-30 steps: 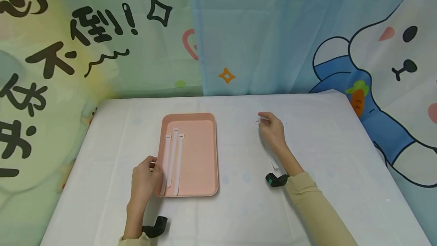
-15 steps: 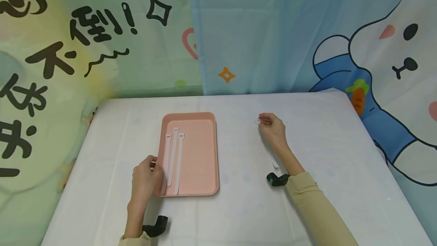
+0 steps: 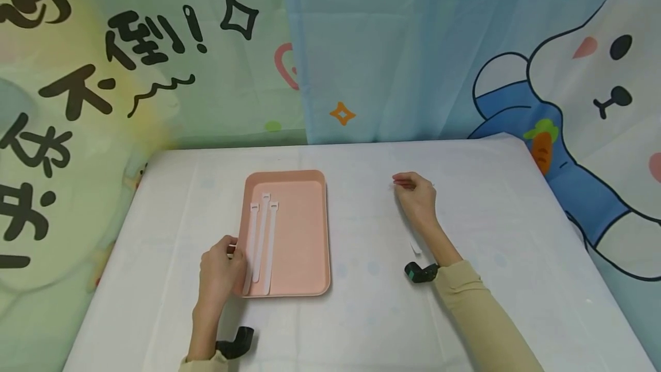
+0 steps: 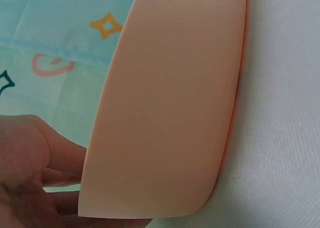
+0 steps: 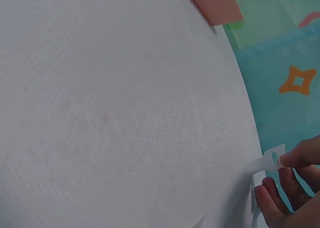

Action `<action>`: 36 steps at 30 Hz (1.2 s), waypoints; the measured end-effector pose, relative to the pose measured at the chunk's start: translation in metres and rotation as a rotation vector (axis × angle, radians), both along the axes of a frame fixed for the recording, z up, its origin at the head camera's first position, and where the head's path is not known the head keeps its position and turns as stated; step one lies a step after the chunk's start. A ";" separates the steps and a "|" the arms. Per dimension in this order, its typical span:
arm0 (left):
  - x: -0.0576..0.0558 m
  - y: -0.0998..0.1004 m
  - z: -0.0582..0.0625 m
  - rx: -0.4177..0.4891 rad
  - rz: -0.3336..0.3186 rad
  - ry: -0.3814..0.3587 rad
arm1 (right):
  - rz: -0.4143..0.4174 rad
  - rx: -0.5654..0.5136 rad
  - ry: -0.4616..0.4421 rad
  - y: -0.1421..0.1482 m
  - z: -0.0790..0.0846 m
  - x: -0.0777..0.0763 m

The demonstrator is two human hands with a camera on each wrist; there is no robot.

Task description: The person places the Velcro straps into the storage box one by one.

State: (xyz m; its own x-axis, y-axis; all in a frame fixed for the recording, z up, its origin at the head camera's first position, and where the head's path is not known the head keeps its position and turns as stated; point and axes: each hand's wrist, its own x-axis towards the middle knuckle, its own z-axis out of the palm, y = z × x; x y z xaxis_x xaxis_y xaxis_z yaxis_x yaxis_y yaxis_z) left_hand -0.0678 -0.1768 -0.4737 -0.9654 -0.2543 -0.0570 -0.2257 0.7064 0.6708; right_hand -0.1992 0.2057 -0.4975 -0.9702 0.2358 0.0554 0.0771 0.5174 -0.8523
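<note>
A pink rectangular tray (image 3: pixel 304 234) lies left of centre in the head view, with three white slotted-head cable ties (image 3: pixel 271 245) side by side in its left half. My left hand (image 3: pixel 222 268) holds the tray's lower left rim; in the left wrist view that hand (image 4: pixel 25 163) has its fingers at the edge of the pink wall (image 4: pixel 165 118). Right of the tray, my right hand (image 3: pixel 415 197) pinches a white cable tie (image 5: pixel 270 160) near its slotted head. The strap's tail (image 3: pixel 416 248) shows below the wrist. Whether a second tie is behind it, I cannot tell.
The table is covered in white cloth (image 3: pixel 366 326). Behind it hangs a printed curtain (image 3: pixel 361 45) with a cartoon rabbit at the right. Black wrist cameras sit at the left wrist (image 3: pixel 234 343) and right wrist (image 3: pixel 420 272).
My right hand has shifted slightly right and toward me, and the tie's head, visible by the fingertips earlier, is now mostly hidden in the head view. The left hand and tray stay put.
</note>
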 end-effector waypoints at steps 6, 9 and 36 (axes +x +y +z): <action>0.000 0.001 -0.001 -0.003 0.002 -0.007 | 0.002 0.002 -0.019 0.003 -0.002 -0.002; 0.000 0.002 -0.001 -0.001 0.003 -0.004 | 0.015 0.001 -0.036 0.003 -0.003 -0.003; 0.002 0.002 0.001 -0.006 -0.003 0.023 | 0.099 0.057 -0.055 -0.003 0.007 0.000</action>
